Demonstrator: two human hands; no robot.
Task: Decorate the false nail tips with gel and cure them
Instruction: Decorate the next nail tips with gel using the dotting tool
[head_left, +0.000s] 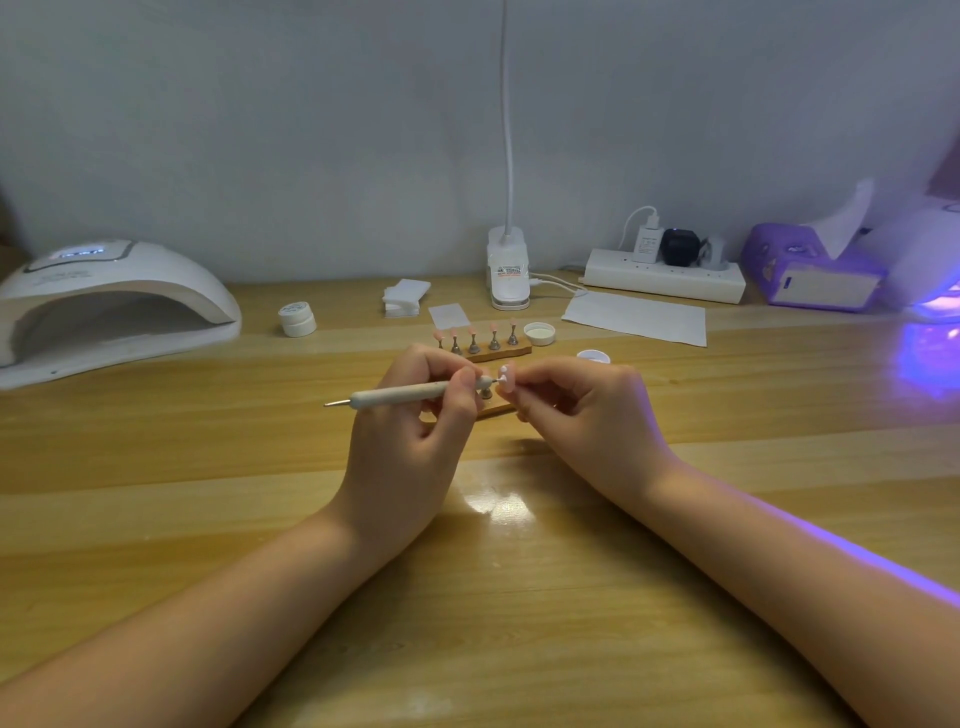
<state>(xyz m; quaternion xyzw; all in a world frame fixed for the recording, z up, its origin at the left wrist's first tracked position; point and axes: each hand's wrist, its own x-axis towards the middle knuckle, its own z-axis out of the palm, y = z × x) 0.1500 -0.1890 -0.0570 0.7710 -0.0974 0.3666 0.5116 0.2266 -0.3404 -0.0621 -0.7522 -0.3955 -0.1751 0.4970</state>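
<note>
Now the left hand (415, 410) is pinching a dotting pen (400, 393), and its tip is touching the nail tip (505, 375) which the right hand (576, 410) is pinching between thumb and fingers, above the table (208, 493). White gel dots are sitting on this tip. Behind the hands, 5 other tips (475, 338) are standing on a wooden holder (498, 354), and an open jar (539, 333) is lying near it. One lamp (114, 306) is waiting at the left, and another (935, 260) is glowing violet at the right. I think too much pressure could be smearing the wet dots, and a loose pinch could be letting the tip slip before curing.
</note>
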